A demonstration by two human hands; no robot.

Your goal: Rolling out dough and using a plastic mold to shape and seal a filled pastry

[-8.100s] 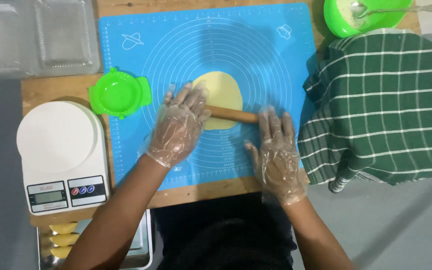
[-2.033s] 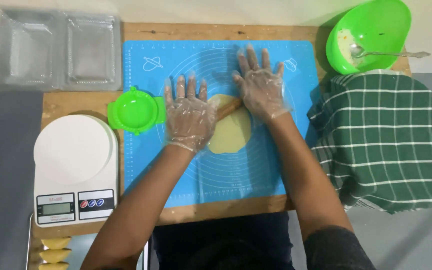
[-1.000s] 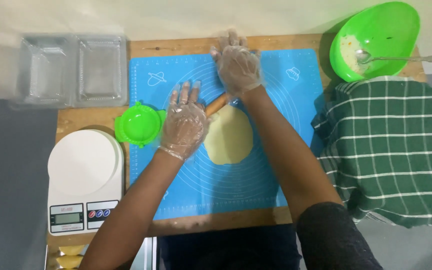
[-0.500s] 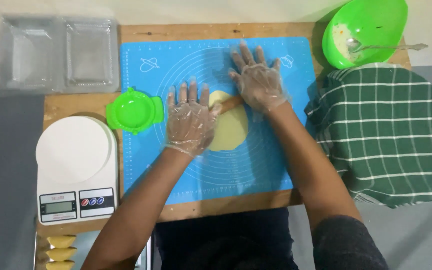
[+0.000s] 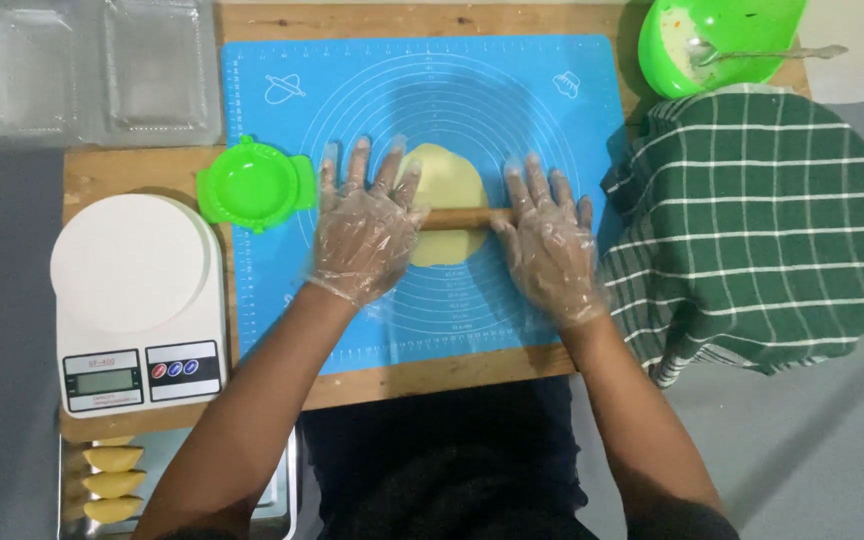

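Wooden rolling pin (image 5: 464,218) under flat plastic-gloved hands (image 5: 457,232) crosses smooth round dough (image 5: 444,180).

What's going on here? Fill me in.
A person in clear plastic gloves is rolling out a round of yellow dough on a blue mat. The left hand and right hand lie flat on the ends of a wooden rolling pin that crosses the dough. A green press and a white scale sit to the left, with a green bowl and a checked cloth to the right. Folded pastries wait on a tray at the lower left.
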